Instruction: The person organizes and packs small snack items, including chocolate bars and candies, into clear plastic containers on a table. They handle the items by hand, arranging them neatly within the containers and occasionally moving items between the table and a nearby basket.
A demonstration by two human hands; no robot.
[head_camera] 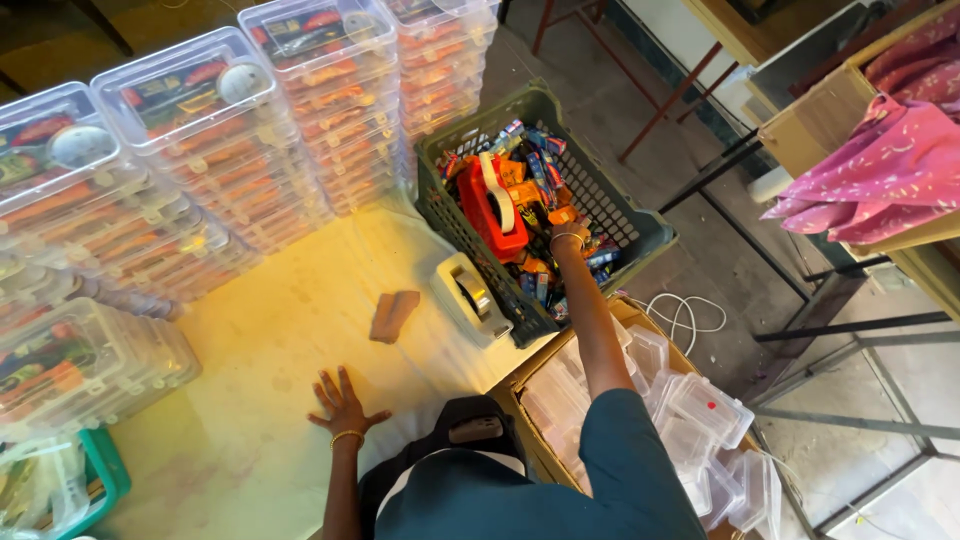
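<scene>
Right now the right hand (570, 238) is buried among small packets (535, 165) in the green crate (640, 235), grip hidden; left hand (342, 402) lies flat, fingers spread, holding nothing, on the table (290, 330)

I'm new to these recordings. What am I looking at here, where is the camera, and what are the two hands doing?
There is no machine: a person works with bare hands, and the one camera sits on their head, looking down. The left hand lies flat and spread on the pale table, holding nothing. The right hand reaches into a dark green crate full of small colourful packets, with a red tool and a tape roll on top; whether it grips anything cannot be told. On the table are stacks of clear lidded boxes, a tape dispenser and a small brown piece. A cardboard box below the right arm holds empty clear boxes.
</scene>
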